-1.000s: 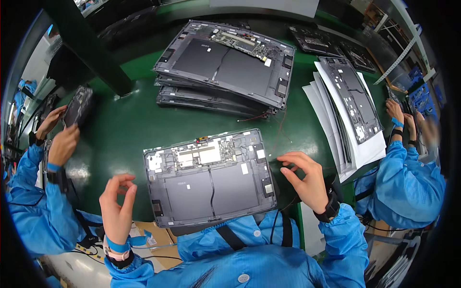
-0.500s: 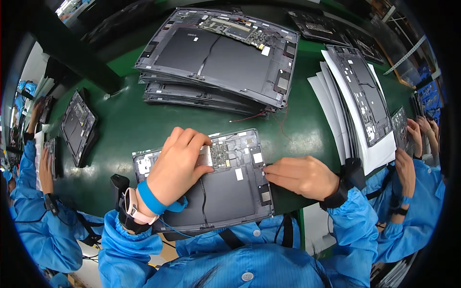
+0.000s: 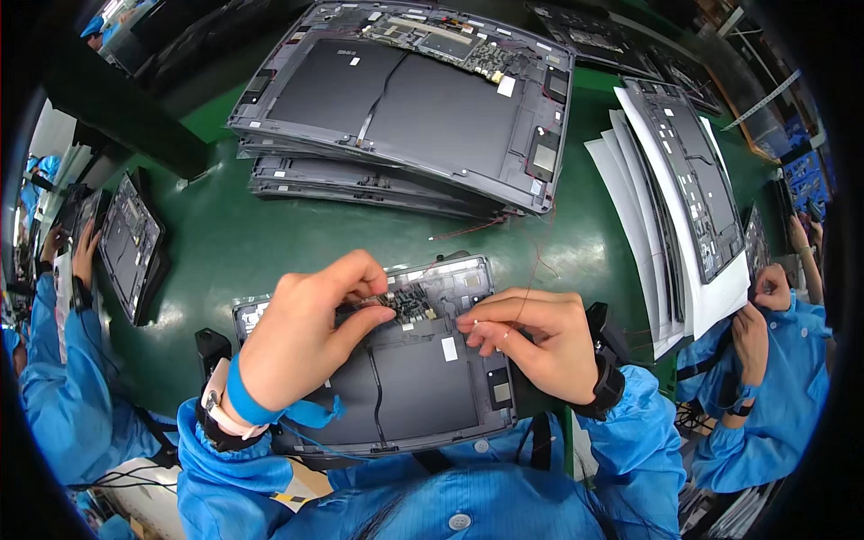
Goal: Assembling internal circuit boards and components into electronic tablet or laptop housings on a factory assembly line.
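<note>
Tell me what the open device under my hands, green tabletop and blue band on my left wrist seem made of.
Open device: matte dark grey, metal or plastic; its dull, even panels leave that open. Green tabletop: smooth, semi-gloss, perhaps rubber or vinyl, given its soft bright reflections. Blue band: probably soft fabric, dull, since its loose end crumples.

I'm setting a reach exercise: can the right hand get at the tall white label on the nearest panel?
Likely yes: the label lies uncovered on the panel, the left hand is off to one side, and the right hand is close by, though a red wire may occupy it.
</note>
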A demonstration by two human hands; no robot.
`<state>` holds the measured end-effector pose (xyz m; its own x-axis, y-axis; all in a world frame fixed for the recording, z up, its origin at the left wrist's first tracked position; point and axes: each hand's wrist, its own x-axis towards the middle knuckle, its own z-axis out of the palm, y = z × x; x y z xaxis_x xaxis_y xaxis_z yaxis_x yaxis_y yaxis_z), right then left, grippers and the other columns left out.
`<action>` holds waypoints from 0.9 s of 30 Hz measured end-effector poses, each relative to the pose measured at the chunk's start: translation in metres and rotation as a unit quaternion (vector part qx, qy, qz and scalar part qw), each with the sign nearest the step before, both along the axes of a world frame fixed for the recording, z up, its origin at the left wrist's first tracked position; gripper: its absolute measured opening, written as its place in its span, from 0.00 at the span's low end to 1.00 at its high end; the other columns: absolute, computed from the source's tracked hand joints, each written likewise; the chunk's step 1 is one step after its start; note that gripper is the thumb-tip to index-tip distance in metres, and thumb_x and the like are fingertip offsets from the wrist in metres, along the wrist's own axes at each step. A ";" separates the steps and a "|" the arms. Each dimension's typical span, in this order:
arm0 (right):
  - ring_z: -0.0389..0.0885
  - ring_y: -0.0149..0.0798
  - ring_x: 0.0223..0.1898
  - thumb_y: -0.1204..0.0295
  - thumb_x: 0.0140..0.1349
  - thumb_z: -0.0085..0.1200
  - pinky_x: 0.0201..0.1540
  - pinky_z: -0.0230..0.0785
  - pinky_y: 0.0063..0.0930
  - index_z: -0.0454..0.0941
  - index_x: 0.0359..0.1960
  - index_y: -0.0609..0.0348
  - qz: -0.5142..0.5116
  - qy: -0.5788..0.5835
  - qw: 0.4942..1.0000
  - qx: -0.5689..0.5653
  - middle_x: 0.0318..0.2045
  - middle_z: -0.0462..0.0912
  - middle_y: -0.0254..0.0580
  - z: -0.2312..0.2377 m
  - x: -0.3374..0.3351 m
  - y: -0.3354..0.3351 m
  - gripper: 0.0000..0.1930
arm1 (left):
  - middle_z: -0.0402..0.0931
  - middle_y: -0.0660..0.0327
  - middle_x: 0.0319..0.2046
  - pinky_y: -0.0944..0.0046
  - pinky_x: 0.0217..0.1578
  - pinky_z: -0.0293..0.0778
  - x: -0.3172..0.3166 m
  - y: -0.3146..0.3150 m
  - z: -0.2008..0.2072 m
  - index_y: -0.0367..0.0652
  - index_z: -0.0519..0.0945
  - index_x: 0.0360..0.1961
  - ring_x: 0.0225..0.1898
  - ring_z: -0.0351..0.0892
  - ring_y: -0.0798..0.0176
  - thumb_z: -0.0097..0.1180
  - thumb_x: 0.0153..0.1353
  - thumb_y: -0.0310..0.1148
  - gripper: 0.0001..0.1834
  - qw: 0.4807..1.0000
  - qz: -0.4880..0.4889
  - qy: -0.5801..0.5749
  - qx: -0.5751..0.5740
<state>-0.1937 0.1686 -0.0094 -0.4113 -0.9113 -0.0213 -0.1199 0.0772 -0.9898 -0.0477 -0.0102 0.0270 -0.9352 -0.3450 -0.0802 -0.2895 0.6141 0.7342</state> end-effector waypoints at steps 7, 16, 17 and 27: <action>0.79 0.30 0.23 0.81 0.52 0.57 0.26 0.71 0.20 0.80 0.31 0.65 -0.052 0.105 0.992 -0.053 0.26 0.81 0.42 -0.003 0.004 -0.005 0.05 | 0.77 0.64 0.26 0.76 0.33 0.65 -0.008 0.002 0.004 0.36 0.71 0.34 0.30 0.71 0.77 0.59 0.51 0.18 0.11 0.970 0.082 -0.041 0.224; 0.78 0.29 0.19 0.81 0.49 0.58 0.24 0.69 0.20 0.80 0.28 0.64 -0.042 0.134 0.989 -0.043 0.22 0.79 0.39 0.000 0.000 -0.007 0.04 | 0.79 0.61 0.30 0.76 0.34 0.66 -0.008 0.002 -0.003 0.35 0.70 0.35 0.32 0.72 0.78 0.58 0.52 0.17 0.11 0.967 0.076 -0.056 0.237; 0.77 0.29 0.19 0.81 0.49 0.58 0.23 0.69 0.20 0.80 0.28 0.63 -0.041 0.131 0.990 -0.033 0.22 0.79 0.39 0.000 0.002 -0.007 0.04 | 0.79 0.61 0.30 0.77 0.33 0.67 -0.008 0.002 -0.004 0.35 0.69 0.36 0.32 0.73 0.77 0.57 0.52 0.16 0.12 0.955 0.091 -0.053 0.277; 0.70 0.27 0.20 0.81 0.50 0.57 0.23 0.61 0.19 0.80 0.27 0.65 -0.071 0.114 0.991 -0.023 0.22 0.80 0.39 -0.003 0.009 -0.007 0.03 | 0.69 0.71 0.17 0.78 0.19 0.52 -0.009 0.012 -0.011 0.36 0.67 0.34 0.20 0.59 0.84 0.59 0.54 0.20 0.12 0.930 0.106 -0.022 0.351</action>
